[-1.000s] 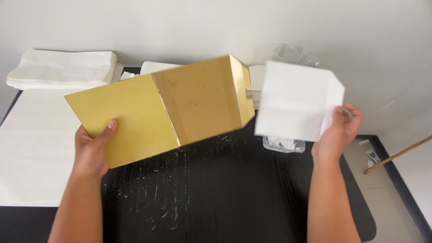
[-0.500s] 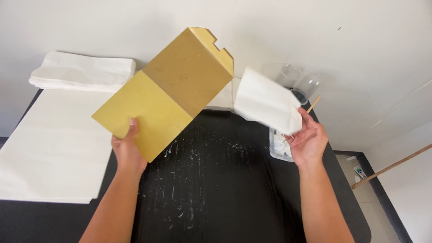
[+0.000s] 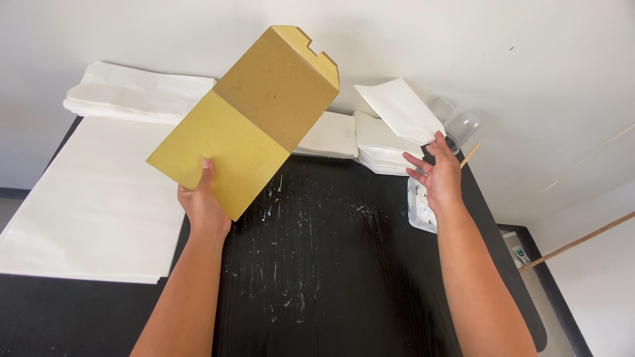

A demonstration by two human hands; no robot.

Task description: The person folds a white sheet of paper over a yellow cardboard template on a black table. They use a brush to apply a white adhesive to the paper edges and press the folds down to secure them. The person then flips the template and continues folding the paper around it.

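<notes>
Golden cardboard box form (image 3: 248, 119) is held tilted above the black bench (image 3: 317, 264), the left hand (image 3: 202, 205) clamped on its lower edge. Right hand (image 3: 436, 175) pinches a white paper bag (image 3: 400, 109) over the stack (image 3: 380, 149), fingers otherwise spread.

I have both bare forearms reaching up and forward from the bottom edge. My left hand (image 3: 204, 206) is raised, thumb pointing up across the front of what it grips, the remaining fingers hidden behind it. My right hand (image 3: 439, 177) is lifted with the palm turned toward the left one, fingers loosely spread, fingertips pinching at the top.
</notes>
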